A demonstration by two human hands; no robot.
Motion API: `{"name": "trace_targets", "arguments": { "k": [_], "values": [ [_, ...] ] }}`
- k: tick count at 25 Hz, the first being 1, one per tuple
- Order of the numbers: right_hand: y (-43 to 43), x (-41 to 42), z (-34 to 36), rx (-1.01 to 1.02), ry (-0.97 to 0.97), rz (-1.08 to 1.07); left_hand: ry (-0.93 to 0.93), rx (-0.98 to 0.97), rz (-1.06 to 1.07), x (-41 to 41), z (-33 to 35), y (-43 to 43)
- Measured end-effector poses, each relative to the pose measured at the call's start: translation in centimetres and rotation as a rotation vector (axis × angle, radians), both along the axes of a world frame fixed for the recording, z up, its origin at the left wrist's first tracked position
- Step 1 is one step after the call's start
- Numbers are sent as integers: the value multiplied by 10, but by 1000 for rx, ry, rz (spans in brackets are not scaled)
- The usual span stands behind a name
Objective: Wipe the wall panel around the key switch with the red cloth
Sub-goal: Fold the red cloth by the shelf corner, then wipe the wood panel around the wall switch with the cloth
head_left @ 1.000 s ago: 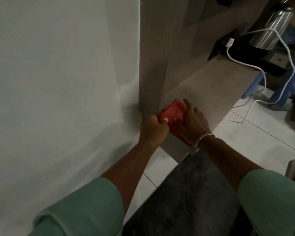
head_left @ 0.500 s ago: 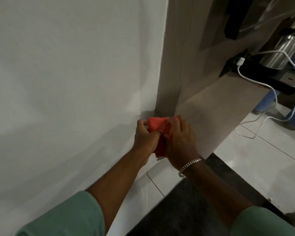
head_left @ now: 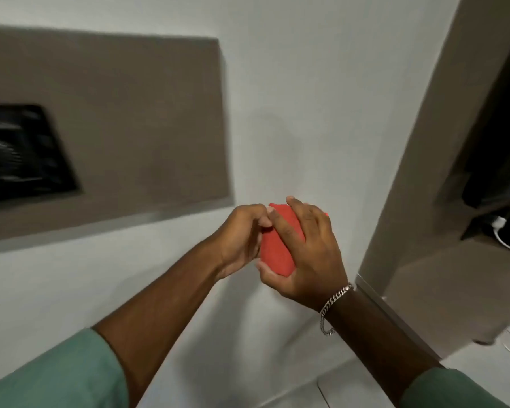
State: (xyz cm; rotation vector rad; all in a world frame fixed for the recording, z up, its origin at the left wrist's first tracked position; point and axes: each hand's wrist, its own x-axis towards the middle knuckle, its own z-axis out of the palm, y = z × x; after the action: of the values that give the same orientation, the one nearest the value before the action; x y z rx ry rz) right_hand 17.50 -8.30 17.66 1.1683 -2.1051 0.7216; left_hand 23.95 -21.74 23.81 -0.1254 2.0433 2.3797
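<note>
**Both hands on cloth, off the panel**

Red cloth (head_left: 277,245) is bunched between both hands in front of the white wall (head_left: 292,98). Right hand (head_left: 309,254): grip wrapped around it, fingers over the top, thumb underneath. Left hand (head_left: 242,234): grip closed, pinching the cloth's left edge. Brown wall panel (head_left: 136,128) sits up-left, apart from the cloth. Black switch plate (head_left: 21,154) at the panel's left edge is blurred.

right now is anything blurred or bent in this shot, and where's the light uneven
Head view: the dark switch plate is streaked with motion blur; the wall panel has soft, skewed edges from the wide lens; the red cloth and both hands stay fairly sharp; the right recess falls into shadow.
</note>
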Motion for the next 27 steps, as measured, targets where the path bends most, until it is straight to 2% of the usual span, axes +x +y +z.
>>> {"name": "trace_targets", "arguments": {
  "k": [4,9,12,14,16,18,22,25,27],
  "values": [
    [-57,45,60,-223,202,156,193,-366,137,81,71,-36],
    [-124,109,122,-374,366,356,483,-468,421,183,143,-84],
    [-159,137,141,-395,421,404,670,-517,689,231,170,-115],
    [-178,147,141,-372,446,397,787,-739,955,251,173,-137],
    [-193,151,138,-334,464,373,854,-1083,1161,263,163,-163],
    [-208,148,135,-268,498,290,829,-1453,1132,267,148,-198],
    [-230,135,116,-169,556,176,639,-2087,883,263,124,-267],
    [-225,118,105,-174,589,183,538,-2371,946,256,114,-290],
    [-230,121,108,-213,519,166,524,-2433,1024,251,108,-293]
  ]
}}
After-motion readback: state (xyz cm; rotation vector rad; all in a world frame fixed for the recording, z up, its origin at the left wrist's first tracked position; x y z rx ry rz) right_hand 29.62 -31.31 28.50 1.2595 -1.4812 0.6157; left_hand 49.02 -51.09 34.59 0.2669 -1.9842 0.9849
